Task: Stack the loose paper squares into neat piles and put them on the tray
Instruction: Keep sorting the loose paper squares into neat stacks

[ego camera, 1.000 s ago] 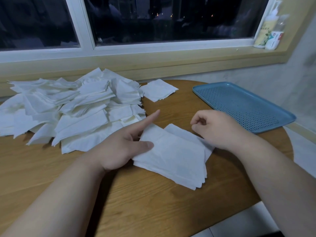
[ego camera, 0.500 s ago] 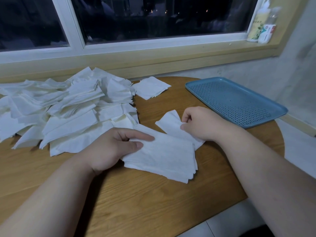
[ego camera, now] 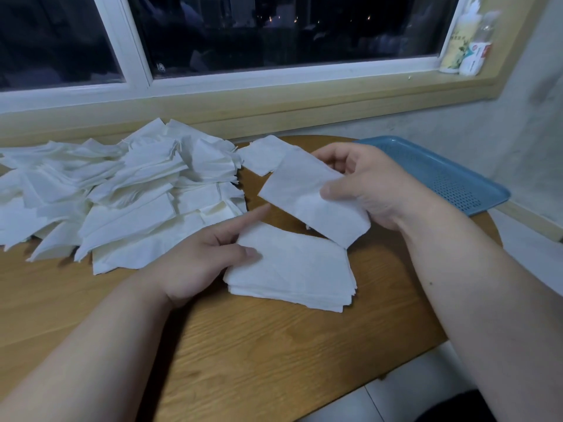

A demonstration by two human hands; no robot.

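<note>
just above the neat pile (ego camera: 292, 269), toward its right end, a single paper square (ego camera: 310, 199) is pinched by the right hand (ego camera: 374, 187), long axis slanting down-right. the pile's left edge is gripped by the left hand (ego camera: 201, 254), forefinger extended. the blue tray (ego camera: 441, 175) lies beyond, nearer the right hand.

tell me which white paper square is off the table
The white paper square pinched by the right hand; all others lie on the wooden table.

The paper squares (ego camera: 115, 193) are plain white, and the tray (ego camera: 451, 178) is blue with a dotted grid of holes. The table (ego camera: 274, 354) shows tan wood grain.
</note>
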